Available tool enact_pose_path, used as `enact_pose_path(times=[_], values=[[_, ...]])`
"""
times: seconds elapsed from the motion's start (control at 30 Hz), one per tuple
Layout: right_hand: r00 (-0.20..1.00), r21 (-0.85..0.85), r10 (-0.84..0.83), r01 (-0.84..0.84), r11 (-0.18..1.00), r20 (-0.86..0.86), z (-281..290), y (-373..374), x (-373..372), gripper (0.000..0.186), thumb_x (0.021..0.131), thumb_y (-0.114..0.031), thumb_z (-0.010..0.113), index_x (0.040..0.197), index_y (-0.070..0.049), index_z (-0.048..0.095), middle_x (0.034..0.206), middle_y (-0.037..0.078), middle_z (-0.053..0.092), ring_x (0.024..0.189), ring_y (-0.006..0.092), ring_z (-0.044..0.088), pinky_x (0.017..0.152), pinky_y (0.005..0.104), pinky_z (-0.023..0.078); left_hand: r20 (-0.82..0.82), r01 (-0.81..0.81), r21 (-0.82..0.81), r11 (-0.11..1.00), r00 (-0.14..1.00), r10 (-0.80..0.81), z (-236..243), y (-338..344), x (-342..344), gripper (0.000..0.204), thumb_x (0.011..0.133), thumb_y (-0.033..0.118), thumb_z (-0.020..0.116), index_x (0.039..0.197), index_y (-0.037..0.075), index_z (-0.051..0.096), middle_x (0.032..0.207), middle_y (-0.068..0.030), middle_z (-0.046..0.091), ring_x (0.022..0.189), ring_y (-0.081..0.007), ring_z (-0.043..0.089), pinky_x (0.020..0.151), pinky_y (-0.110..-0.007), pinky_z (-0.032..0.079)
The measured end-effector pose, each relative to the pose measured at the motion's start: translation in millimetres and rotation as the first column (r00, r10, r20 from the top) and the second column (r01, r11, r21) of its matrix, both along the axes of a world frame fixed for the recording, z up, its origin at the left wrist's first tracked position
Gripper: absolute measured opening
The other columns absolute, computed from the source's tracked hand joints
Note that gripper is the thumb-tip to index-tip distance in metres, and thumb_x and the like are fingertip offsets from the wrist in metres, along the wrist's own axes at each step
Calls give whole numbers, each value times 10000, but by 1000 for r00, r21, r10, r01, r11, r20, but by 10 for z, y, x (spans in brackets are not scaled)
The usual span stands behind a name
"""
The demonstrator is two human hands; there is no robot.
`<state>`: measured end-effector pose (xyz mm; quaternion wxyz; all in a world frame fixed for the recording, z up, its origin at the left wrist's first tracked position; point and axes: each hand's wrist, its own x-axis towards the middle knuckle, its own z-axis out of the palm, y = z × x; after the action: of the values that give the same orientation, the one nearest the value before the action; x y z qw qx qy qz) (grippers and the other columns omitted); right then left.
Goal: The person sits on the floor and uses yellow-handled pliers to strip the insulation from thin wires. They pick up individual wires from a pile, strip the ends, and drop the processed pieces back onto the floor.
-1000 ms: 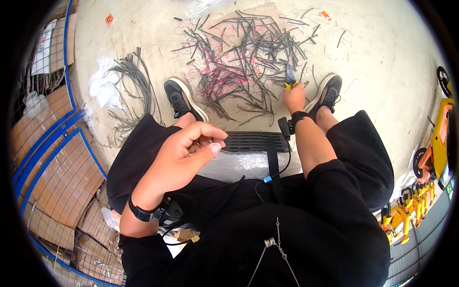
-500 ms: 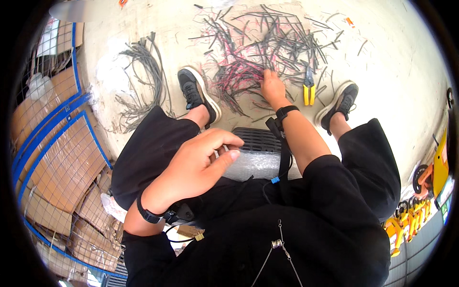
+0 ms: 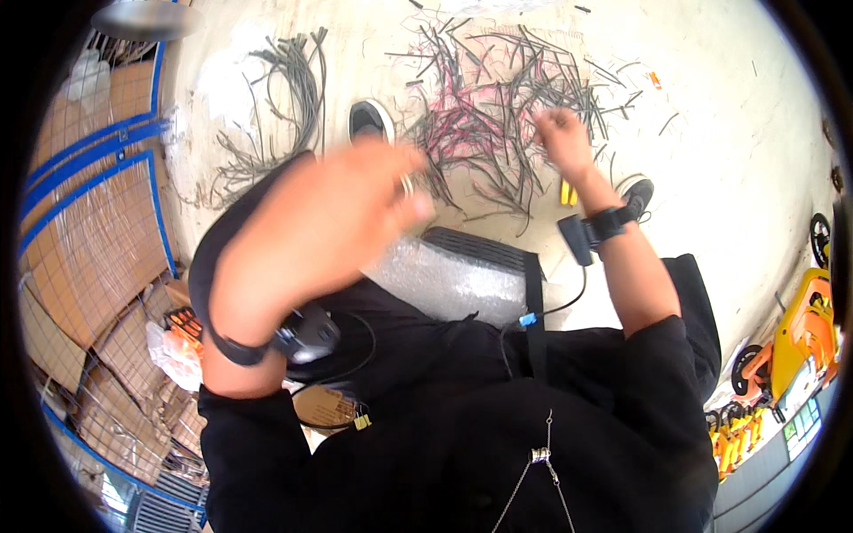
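My left hand (image 3: 333,213), smeared by motion, is raised above my left thigh. Its thumb and forefinger show a gap, but what lies under the palm is hidden. Over the right side of a loose heap of cut dark cables and pink wires (image 3: 471,124), my right hand (image 3: 564,142) is closed with curled fingers. Anything inside it is too small or hidden to name. Below that hand, the yellow handles of a hand tool like pliers (image 3: 569,192) show beside my wrist; its head is covered.
A neater bundle of dark cables (image 3: 302,84) lies on the floor at the left. Between my knees sits a black slatted piece with bubble wrap (image 3: 453,280). Blue-framed mesh (image 3: 98,240) with cardboard stands at left; yellow-orange wheeled equipment (image 3: 795,320) at right.
My right hand has moved right and come away from the heap's middle. My left hand has risen and shifted left. The view has turned, and the tool's head is now covered.
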<state>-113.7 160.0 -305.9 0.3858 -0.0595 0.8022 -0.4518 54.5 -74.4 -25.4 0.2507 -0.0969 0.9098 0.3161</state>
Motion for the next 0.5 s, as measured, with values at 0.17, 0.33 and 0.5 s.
enact_pose_path(times=[0.17,0.33,0.5], values=[[980,-316,196,-178,932,28,1939,-342,-123,206,949,-274,634,872,-83,650,651,-67,538,530,14,405,494,156,319,-627,-192,-6,981,765,146,61,-193,-113,373,899,135,615,1251,28,557,1129,-154,626,1011,-258,612,883,-339,479],[967,-508,249,-238,828,-47,3035,-337,98,160,956,-101,602,1018,35,661,756,53,672,586,54,572,486,168,414,-821,103,296,950,536,198,-17,414,-328,250,953,166,567,1154,30,628,957,-116,678,838,-233,647,774,-330,512],[897,-331,205,-345,878,-393,3171,63,56,245,976,-155,567,1147,-4,656,818,1,630,676,42,487,593,190,385,-647,72,409,910,726,233,-186,590,-192,245,994,252,502,1062,64,644,729,-112,629,649,-298,628,642,-404,505]])
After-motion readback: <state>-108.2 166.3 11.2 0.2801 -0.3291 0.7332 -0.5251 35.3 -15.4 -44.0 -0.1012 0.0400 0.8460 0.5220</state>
